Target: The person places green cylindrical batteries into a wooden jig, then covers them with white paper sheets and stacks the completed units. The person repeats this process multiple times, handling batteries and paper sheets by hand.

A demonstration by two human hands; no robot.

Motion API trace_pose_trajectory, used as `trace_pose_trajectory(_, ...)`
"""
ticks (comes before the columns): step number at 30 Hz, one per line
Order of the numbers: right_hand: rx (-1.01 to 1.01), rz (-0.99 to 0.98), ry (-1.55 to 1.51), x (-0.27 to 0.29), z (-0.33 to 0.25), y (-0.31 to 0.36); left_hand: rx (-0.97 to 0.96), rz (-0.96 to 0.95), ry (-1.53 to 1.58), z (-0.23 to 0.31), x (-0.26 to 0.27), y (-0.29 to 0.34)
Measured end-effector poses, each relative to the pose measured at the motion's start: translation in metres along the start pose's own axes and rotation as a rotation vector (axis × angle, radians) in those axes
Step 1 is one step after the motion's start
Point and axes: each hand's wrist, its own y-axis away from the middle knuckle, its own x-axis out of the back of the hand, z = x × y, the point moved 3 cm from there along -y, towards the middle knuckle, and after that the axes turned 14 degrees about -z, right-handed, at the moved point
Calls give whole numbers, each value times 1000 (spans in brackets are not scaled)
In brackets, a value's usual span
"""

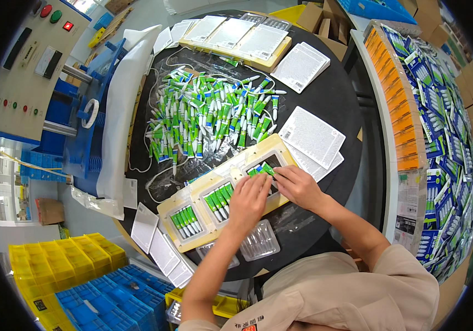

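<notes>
A long cream tray frame (196,194) with three openings lies aslant near the front of the round black table. Rows of small green tubes with white caps fill its left opening (185,222) and middle opening (221,199). Over the right opening, my left hand (249,199) has its fingers closed together at a few green tubes (262,167). From the other side my right hand (301,188) pinches at the same tubes; its fingertips partly hide them. Beyond the frame spreads a large heap of loose tubes (209,110).
Printed white cards (312,135) lie right of the frame, more (162,254) at its left end. Clear plastic blisters (259,241) sit before me. A second loaded frame (236,41) stands at the back. Left is a machine (32,66); right, a box of packed cards (437,149).
</notes>
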Motion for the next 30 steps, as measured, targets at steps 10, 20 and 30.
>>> trace_pose_trajectory(10,-144,-58,104,-5,-17,-7,103,-200,-22,8,-29,36)
trace_pose_trajectory(20,-339,-132,214,-13,-32,-12,104,-270,13,1,-34,41)
trace_pose_trajectory(30,-332,137,-79,10,-32,-4,97,-278,50,-1,-34,41)
